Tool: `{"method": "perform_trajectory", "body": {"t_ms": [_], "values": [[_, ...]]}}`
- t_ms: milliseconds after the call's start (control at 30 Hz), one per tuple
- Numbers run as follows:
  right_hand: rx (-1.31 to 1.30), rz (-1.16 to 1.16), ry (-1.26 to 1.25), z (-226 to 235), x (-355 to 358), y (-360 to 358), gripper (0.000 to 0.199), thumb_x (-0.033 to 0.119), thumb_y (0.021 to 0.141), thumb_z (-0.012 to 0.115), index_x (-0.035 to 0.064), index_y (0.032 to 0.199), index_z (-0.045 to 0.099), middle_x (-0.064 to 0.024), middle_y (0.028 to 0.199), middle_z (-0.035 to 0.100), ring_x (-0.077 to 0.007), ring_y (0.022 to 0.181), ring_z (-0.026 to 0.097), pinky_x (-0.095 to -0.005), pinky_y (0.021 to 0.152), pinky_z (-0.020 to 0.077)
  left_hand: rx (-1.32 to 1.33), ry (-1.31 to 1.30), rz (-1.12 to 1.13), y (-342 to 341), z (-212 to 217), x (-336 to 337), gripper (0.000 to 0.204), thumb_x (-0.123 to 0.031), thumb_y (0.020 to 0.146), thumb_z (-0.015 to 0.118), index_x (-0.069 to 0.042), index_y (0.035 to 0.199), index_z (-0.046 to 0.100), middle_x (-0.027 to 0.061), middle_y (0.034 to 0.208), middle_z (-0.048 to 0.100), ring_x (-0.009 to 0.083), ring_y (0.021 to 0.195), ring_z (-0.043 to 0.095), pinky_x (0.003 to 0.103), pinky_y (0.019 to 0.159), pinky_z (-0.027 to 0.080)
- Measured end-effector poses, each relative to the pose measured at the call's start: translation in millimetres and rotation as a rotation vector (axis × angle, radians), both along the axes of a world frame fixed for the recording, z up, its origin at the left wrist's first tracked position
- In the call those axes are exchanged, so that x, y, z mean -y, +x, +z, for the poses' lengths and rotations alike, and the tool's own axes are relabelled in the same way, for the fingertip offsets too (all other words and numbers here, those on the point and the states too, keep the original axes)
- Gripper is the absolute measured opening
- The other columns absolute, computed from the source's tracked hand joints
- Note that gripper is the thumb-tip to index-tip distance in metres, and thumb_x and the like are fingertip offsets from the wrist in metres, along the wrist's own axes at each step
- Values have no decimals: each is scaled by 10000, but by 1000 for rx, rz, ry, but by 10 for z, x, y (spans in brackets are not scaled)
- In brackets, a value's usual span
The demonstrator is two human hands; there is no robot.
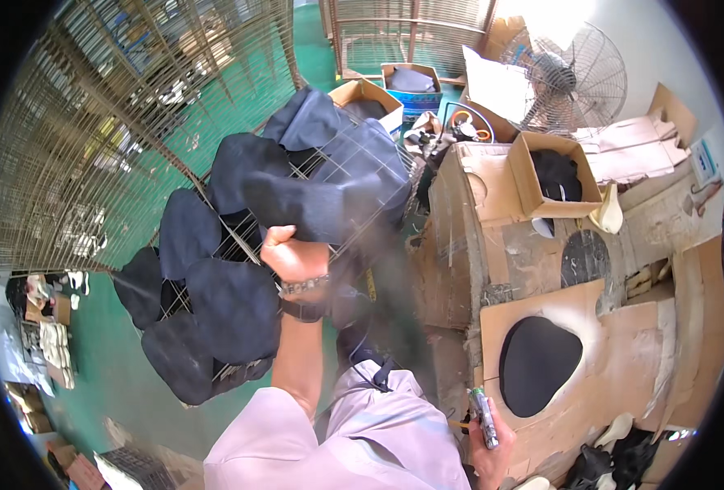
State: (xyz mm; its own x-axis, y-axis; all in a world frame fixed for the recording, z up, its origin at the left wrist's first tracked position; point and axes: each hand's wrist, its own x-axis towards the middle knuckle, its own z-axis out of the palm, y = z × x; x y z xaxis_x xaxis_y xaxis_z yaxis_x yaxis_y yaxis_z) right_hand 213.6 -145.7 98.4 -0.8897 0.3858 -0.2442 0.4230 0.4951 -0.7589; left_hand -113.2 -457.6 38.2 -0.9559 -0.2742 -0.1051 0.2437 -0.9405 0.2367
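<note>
My left hand (295, 255) is closed on the near edge of a dark blue-black fabric piece (317, 204), over a wire rack (390, 184). Several similar rounded dark pieces (235, 310) lie spread over the rack to the left. At the lower right, my right hand (491, 453) is wrapped round a small silver-and-green tool (483, 418) that looks like a spray gun; its lower part is hidden by the fingers. Beyond that hand, a black rounded-triangular pad (539, 365) lies flat on a cardboard sheet (496, 327) on the workbench.
An open carton (588, 206) with dark pieces stands on the bench, beside a cream shoe-shaped form (608, 211). Behind are a large fan (554, 73) and a blue-sided box (411, 102). Tall wire racks (109, 122) line the left over a green floor (117, 343).
</note>
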Motion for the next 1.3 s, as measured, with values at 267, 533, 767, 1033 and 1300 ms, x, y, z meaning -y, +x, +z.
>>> {"method": "perform_trajectory", "body": {"t_ms": [267, 533, 767, 1033, 1300], "values": [[15, 98, -35, -56, 61, -272, 485, 8, 868, 674, -58, 1342, 598, -93, 839, 643, -103, 708, 547, -272, 651, 478, 626, -10, 344, 491, -1989, 541, 320, -182, 736, 573, -34, 1015, 621, 142, 1139, 633, 314, 1048, 585, 497, 927, 504], [48, -28, -45, -44, 116, -173, 483, 15, 868, 682, -62, 1337, 602, -78, 831, 638, -97, 715, 538, -269, 650, 472, 870, -49, -2, 734, -2920, 43, 449, -414, 899, 766, -93, 1135, 559, 55, 940, 514, 235, 882, 571, 519, 859, 572], [-32, -280, -104, 82, 192, 205, 427, 108, 933, 682, -38, 1328, 610, -222, 1041, 717, -244, 890, 668, -381, 777, 519, 616, -1344, -1158, 910, -3617, -535, 341, -266, 890, 743, -73, 1166, 690, 53, 852, 726, 138, 647, 681, 289, 571, 567], [-77, -752, 110, 155, 393, 1237, 483, 36, 826, 741, -37, 1290, 630, -201, 950, 720, -316, 791, 712, -341, 752, 547, 594, -1421, -1537, 1045, -4005, -535, 208, -65, 915, 629, -135, 723, 591, -29, 594, 498, 98, 441, 454, 264, 372, 332], [-213, -1122, 213, 262, 562, 1678, 500, 1, 837, 744, -32, 1320, 619, -196, 979, 726, -268, 798, 709, -314, 724, 540, 304, -1522, -1673, 635, -3994, -851, 262, 38, 862, 547, -123, 662, 497, -33, 577, 387, 112, 457, 421, 263, 403, 307]]}}
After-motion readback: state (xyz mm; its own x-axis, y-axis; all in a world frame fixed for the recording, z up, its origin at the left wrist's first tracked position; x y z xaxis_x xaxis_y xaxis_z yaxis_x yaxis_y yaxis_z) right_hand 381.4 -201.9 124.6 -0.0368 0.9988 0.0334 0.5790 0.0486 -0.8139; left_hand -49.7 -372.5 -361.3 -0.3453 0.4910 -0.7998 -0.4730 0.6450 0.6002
